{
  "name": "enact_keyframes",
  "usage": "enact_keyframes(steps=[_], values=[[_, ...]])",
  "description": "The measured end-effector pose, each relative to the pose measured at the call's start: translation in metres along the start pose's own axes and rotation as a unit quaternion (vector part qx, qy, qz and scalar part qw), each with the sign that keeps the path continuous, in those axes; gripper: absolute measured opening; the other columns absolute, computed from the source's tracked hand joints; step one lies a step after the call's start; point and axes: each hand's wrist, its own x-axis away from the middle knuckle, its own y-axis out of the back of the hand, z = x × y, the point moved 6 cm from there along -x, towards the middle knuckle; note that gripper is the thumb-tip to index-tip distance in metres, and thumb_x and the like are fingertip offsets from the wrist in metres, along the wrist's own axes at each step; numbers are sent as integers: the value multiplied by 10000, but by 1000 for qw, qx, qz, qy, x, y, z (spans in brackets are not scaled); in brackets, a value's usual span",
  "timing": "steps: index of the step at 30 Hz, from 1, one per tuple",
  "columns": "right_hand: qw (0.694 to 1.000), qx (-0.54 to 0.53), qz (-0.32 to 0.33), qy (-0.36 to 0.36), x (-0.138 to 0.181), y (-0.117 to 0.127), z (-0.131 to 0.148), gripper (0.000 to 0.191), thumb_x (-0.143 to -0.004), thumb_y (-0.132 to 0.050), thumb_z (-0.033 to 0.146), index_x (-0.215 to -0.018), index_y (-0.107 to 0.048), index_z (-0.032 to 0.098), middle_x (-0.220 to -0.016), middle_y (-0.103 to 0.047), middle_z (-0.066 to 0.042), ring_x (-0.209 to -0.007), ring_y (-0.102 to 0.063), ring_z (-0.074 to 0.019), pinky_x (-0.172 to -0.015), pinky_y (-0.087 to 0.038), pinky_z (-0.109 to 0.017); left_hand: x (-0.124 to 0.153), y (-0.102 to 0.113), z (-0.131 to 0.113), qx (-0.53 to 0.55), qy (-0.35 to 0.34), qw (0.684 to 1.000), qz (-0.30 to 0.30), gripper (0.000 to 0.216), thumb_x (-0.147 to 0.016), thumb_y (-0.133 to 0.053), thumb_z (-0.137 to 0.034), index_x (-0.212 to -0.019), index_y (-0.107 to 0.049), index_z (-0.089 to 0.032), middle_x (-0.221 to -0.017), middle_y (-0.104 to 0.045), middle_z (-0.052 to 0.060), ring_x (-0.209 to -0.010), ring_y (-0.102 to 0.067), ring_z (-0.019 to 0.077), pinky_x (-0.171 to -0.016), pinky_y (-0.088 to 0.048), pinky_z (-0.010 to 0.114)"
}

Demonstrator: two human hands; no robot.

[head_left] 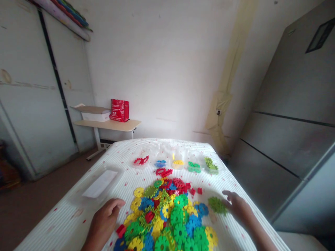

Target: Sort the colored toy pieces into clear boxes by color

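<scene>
A big heap of plastic interlocking toy pieces [180, 218] in red, yellow, blue and green lies on the table before me. My left hand [106, 216] rests left of the heap, fingers curled in and thumb near the index finger; nothing shows in it. To the right of the heap, my right hand [237, 205] has its lower fingers at the edge of an olive-green toothed piece [217, 205], seemingly gripping it, with the index finger stretched forward. Beyond the heap stand small clear containers holding red [141, 160], blue [160, 163], yellow [178, 162], green [194, 166] and olive-green pieces [210, 164].
A clear plastic tray [115, 176] with a white sheet [101, 184] lies on the left of the white tablecloth [78, 218]. Behind, a small desk [112, 125] carries a red bag [119, 110] and a box [95, 115]. A grey refrigerator [288, 139] stands at the right.
</scene>
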Motion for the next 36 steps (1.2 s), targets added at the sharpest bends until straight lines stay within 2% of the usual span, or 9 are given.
enact_keyframes(steps=[2, 6, 9, 13, 20, 31, 36], values=[[999, 42, -18, -29, 4, 4, 2, 331, -802, -374, 380, -976, -585, 194, -886, -675, -108, -761, -642, -229, -643, -459, -315, 0, 0, 0, -4, 1, 1000, 2, 267, -698, -397, -301, -699, -655, -232, -775, -715, -7, -773, -659, 160, -709, -502, 214], [992, 92, 26, -81, 13, 0, 15, 450, -760, -394, 571, -956, -547, 197, -874, -673, -126, -759, -643, -286, -585, -443, -345, -1, -1, 1, 0, 8, 1000, 5, 275, -696, -384, -300, -702, -650, -228, -764, -713, -7, -759, -659, 157, -706, -505, 212], [989, 112, 47, -87, 16, -7, 25, 497, -727, -402, 628, -938, -541, 200, -873, -666, -120, -756, -641, -288, -564, -433, -332, -1, -2, 2, 5, 7, 1000, 1, 272, -690, -386, -300, -697, -648, -229, -754, -712, -11, -750, -659, 154, -699, -507, 208], [991, 111, 37, -66, 15, -13, 25, 438, -741, -428, 548, -972, -531, 190, -893, -653, -113, -772, -640, -265, -557, -428, -307, -1, -2, 3, 9, 3, 1000, -2, 262, -690, -397, -301, -703, -649, -230, -764, -714, -13, -755, -660, 154, -705, -507, 208], [999, 51, 4, -1, 12, -18, 17, 453, -698, -496, 314, -1135, -483, 193, -1022, -635, -96, -914, -603, -220, -673, -444, -275, -1, -2, 1, 4, 3, 1000, -1, 270, -695, -392, -302, -700, -651, -227, -759, -715, -10, -757, -661, 158, -708, -507, 214], [996, 83, 20, -25, 16, -22, 30, 515, -681, -502, 332, -1170, -463, 175, -1078, -593, -116, -967, -558, -255, -696, -438, -324, -1, -1, 1, 0, 7, 1000, -3, 272, -682, -390, -290, -699, -654, -231, -767, -716, -13, -759, -663, 156, -714, -509, 213], [993, 107, 25, -42, 16, -20, 36, 454, -716, -485, 370, -1129, -487, 183, -1042, -608, -118, -952, -569, -258, -697, -438, -330, -1, 0, 0, 3, -6, 1000, -12, 246, -683, -419, -293, -685, -660, -239, -736, -715, -22, -727, -663, 150, -682, -513, 196]])
